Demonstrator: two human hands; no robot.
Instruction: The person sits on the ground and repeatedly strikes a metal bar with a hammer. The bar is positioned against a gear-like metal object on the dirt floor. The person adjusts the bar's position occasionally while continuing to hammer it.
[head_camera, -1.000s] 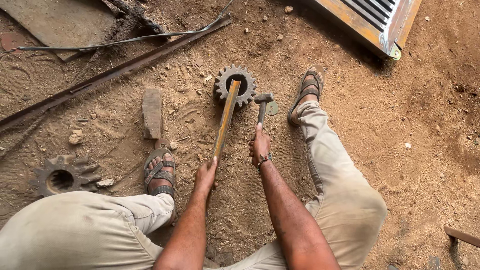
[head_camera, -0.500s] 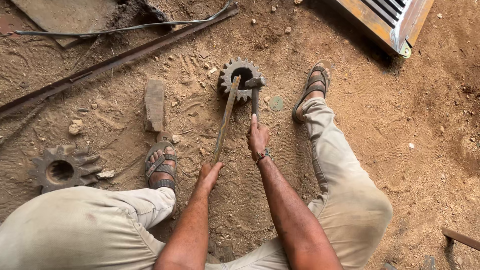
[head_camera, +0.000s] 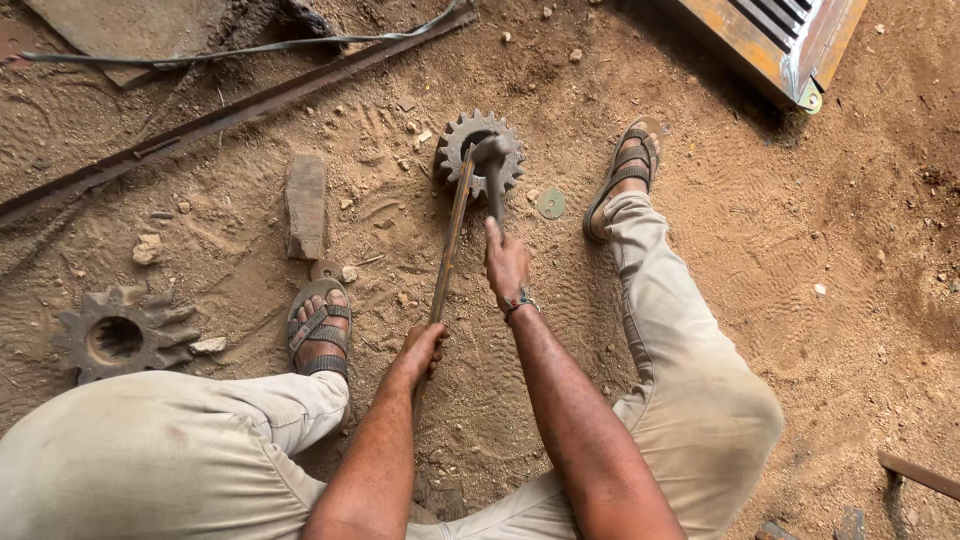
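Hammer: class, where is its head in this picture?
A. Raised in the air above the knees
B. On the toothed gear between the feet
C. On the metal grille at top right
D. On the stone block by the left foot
B: the right hand holds the hammer, whose head lies on the gear, beside the bar held by the left hand.
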